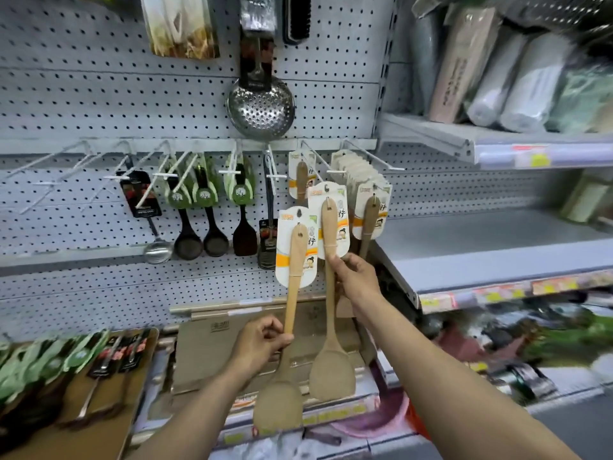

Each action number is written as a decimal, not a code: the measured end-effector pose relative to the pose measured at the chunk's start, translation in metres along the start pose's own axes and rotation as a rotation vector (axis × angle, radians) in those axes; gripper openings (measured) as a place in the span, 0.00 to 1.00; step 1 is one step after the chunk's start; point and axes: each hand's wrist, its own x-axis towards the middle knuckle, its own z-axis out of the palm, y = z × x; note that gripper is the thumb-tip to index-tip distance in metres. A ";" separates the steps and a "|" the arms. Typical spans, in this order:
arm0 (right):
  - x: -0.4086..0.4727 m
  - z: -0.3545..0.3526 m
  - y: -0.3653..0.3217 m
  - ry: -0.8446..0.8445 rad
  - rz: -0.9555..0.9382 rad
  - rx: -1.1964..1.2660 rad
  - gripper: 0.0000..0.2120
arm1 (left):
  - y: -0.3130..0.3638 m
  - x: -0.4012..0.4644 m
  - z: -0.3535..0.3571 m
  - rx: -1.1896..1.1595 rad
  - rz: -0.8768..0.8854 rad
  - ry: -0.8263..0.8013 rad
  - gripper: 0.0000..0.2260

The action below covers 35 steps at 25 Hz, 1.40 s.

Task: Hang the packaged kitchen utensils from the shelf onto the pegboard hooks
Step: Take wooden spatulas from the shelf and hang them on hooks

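Both hands raised, one carded wooden spatula each, in front of the pegboard (99, 104).

Left hand (262, 343) curls round the handle of the lower wooden spatula (292, 293); right hand (356, 277) pinches the upper spatula (330, 293) just below its card, near the hook (335, 172) row. Card print (341, 214) is East Asian script with a cartoon face, too small to read. Shelf price tags (537, 160) blurred; lower-left stock (66, 366) cut off.

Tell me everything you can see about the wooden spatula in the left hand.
The wooden spatula is pale, plain wood with a long thin handle and a broad, flat blade at the bottom. A white and orange card wraps its upper handle, with a hanging hole on top. It stands nearly upright before the pegboard, not yet on a hook. The left hand holds it mid-handle.
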 end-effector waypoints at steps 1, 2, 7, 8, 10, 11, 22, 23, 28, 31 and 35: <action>0.005 -0.001 0.004 -0.022 -0.005 -0.005 0.14 | 0.000 0.004 0.003 -0.003 -0.010 0.009 0.10; 0.009 -0.002 0.007 -0.034 -0.015 -0.002 0.14 | 0.000 0.008 0.005 -0.003 -0.018 0.015 0.09; 0.037 -0.001 0.004 -0.042 -0.046 -0.002 0.15 | 0.005 0.036 0.014 -0.007 -0.020 0.012 0.08; 0.047 0.002 0.002 -0.041 -0.045 -0.005 0.15 | 0.007 0.044 0.015 -0.011 -0.007 0.007 0.08; 0.072 0.010 0.000 -0.033 -0.062 -0.003 0.13 | 0.013 0.061 0.015 -0.028 0.019 -0.004 0.07; 0.085 0.015 0.001 -0.029 -0.067 -0.008 0.13 | 0.015 0.069 0.014 -0.039 0.027 -0.003 0.07; 0.178 0.054 0.001 -0.047 -0.014 0.017 0.10 | 0.016 0.155 -0.007 -0.008 0.049 0.038 0.06; 0.182 0.055 0.000 -0.041 -0.011 0.007 0.10 | 0.015 0.159 -0.008 -0.008 0.050 0.033 0.06; 0.200 0.061 -0.004 -0.033 0.021 -0.043 0.12 | 0.017 0.164 -0.008 -0.009 0.062 0.037 0.06; 0.200 0.061 -0.007 -0.047 0.051 -0.046 0.10 | 0.017 0.154 -0.006 -0.037 0.067 0.055 0.06; 0.175 0.055 -0.017 -0.098 0.095 -0.049 0.06 | 0.019 0.126 0.003 -0.065 0.069 0.090 0.07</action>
